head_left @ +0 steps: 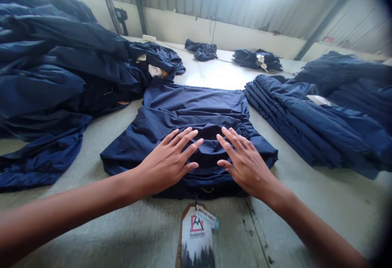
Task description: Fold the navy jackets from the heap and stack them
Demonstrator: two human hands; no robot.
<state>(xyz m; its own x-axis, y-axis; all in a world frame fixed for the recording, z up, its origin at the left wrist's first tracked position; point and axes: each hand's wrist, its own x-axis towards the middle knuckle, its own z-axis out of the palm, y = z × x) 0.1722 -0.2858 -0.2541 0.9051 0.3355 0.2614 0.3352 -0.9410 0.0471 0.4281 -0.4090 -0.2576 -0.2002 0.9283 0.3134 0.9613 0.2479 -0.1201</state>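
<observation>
A navy blue jacket (196, 112) lies partly folded on the grey table (306, 202) in front of me. My left hand (170, 159) rests flat on its near part, fingers stretched out and slightly spread. My right hand (243, 161) lies flat beside it, fingers also extended, pressing the folded hood area. A paper hang tag (197, 237) with a mountain logo and a small blue label hangs from the jacket's near edge onto the table.
A large heap of unfolded navy jackets (52, 68) fills the left side. A stack of folded jackets (315, 125) lies at the right. Two small bundles (202, 50) (257, 59) sit at the table's far edge. A fan (114, 14) stands by the back wall.
</observation>
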